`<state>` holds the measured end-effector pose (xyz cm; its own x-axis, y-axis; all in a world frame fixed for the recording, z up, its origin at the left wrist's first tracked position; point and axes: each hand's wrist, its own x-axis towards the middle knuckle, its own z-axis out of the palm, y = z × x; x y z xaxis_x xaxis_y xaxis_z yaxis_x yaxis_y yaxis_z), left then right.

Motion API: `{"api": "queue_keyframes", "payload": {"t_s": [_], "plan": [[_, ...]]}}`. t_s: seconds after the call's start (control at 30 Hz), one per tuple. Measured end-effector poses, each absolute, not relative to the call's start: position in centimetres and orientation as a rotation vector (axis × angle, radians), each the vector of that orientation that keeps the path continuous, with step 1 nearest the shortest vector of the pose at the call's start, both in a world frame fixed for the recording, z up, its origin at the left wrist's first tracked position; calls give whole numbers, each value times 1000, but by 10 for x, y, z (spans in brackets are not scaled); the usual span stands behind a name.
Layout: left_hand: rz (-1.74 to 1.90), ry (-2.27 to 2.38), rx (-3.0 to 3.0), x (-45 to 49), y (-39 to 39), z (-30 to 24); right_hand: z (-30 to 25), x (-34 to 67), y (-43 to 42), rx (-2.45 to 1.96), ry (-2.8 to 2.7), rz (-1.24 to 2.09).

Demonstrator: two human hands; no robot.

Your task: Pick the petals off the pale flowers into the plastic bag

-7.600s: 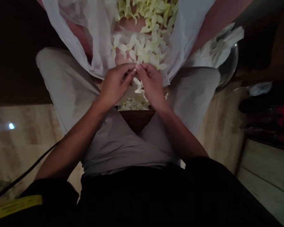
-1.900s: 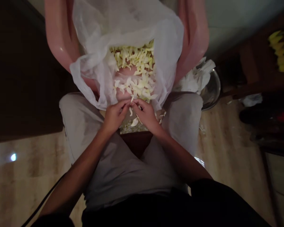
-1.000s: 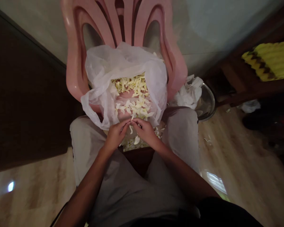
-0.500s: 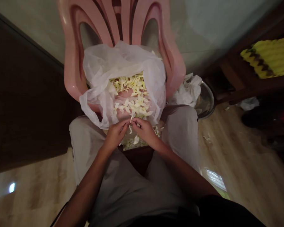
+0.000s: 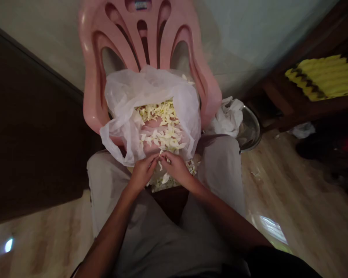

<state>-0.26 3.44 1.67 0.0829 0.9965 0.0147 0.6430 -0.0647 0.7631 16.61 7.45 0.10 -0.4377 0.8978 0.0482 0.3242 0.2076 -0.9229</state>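
Note:
My left hand (image 5: 143, 170) and my right hand (image 5: 175, 168) meet fingertip to fingertip at the front edge of an open white plastic bag (image 5: 187, 112). Both are closed in a pinch around a small white flower (image 5: 160, 153), whose lower part hangs between them. Loose pale flowers (image 5: 169, 137) lie inside the bag, with yellower ones (image 5: 158, 112) farther back. Below my hands, more white flowers (image 5: 166, 178) rest in a container between my knees; my hands partly hide it.
The bag sits on a pink plastic chair (image 5: 94, 96). To the right stand a metal basin (image 5: 253, 131) with crumpled white plastic (image 5: 229, 116) and a yellow ridged object (image 5: 324, 77) on a dark wooden piece of furniture. A dark panel (image 5: 31, 135) rises at the left.
The view has tilted up slightly, so more of the chair back shows and everything sits lower. My hands stay pinched together at the same spot by the bag.

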Motion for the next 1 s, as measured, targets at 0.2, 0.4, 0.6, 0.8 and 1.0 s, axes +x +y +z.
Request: {"api": "queue_keyframes", "payload": {"t_s": [0.2,0.4,0.6,0.8,1.0], "plan": [[676,1638,1823,-4,34,17,-2,161,70,-1170,-1903,1186],[731,1676,1802,-3,35,17,-1,155,69,-1171,-1877,1182],[811,1637,1754,-2,35,16,-5,151,72,-1139,-1801,1183],[832,1538,1769,-4,42,12,-11,155,67,-1135,-1782,1094],[960,1443,1669,-2,47,-7,-20,158,67,-1134,-1871,1009]]}}
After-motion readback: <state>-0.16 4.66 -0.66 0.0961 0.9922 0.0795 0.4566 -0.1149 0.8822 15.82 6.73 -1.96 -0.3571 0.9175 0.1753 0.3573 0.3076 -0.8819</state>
